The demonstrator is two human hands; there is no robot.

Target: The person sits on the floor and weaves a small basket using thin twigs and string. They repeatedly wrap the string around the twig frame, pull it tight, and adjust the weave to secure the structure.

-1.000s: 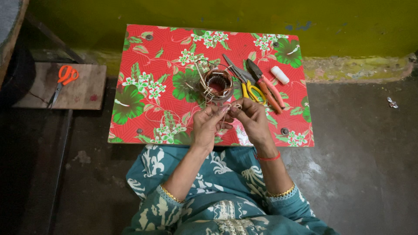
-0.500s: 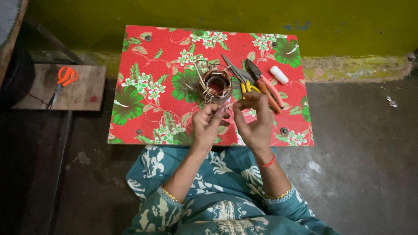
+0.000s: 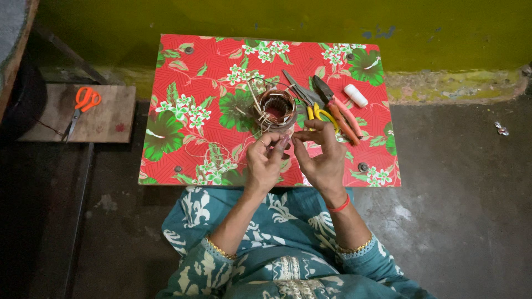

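A round copper-wound coil [image 3: 275, 108] with pale loose strands sticking out stands in the middle of a small table [image 3: 183, 105] covered in red flowered cloth. My left hand [image 3: 264, 161] and my right hand [image 3: 320, 159] are close together just in front of the coil. Their fingertips meet and pinch a thin strand that leads from the coil. The strand itself is too fine to see clearly between the fingers.
Yellow-handled pliers [image 3: 317, 111], orange-handled pliers [image 3: 339, 111] and a white cylinder [image 3: 355, 95] lie right of the coil. Orange-handled scissors [image 3: 82, 105] rest on a low wooden board [image 3: 111, 119] at the left. A yellow-green wall [image 3: 277, 22] runs behind the table.
My right hand rose toward the pliers half a second ago and has come back down beside my left hand. Both hands stay in front of the coil.
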